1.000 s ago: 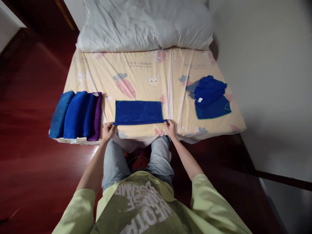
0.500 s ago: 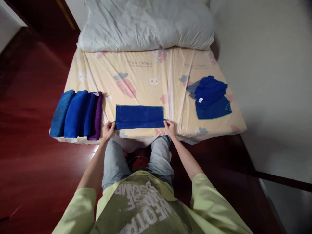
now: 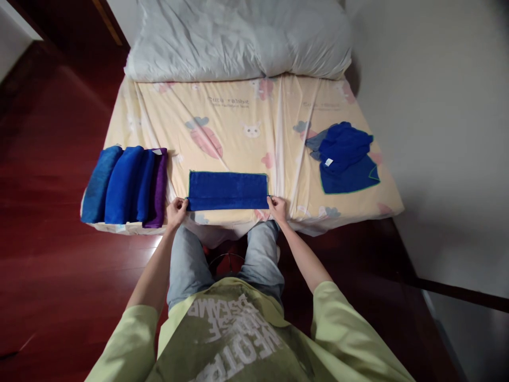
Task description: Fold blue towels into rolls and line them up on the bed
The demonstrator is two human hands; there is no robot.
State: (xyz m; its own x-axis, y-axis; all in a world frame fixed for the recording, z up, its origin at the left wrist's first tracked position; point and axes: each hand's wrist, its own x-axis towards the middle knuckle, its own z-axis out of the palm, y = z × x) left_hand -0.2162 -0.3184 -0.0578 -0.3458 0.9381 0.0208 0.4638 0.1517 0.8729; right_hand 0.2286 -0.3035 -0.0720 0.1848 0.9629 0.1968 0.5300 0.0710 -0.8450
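A dark blue towel, folded into a long flat strip, lies on the yellow cartoon-print bed sheet near the bed's front edge. My left hand pinches its near left corner. My right hand pinches its near right corner. Both hands rest low on the sheet at the towel's ends.
A row of folded towels, blue ones and a purple one, sits at the bed's left front corner. A loose heap of blue cloths lies at the right. A white duvet covers the head end. Dark red wooden floor surrounds the bed; a pale wall stands on the right.
The towel's near edge, lifted a second ago, has come down flat on the sheet. Both hands have moved slightly inward and hold the corners still.
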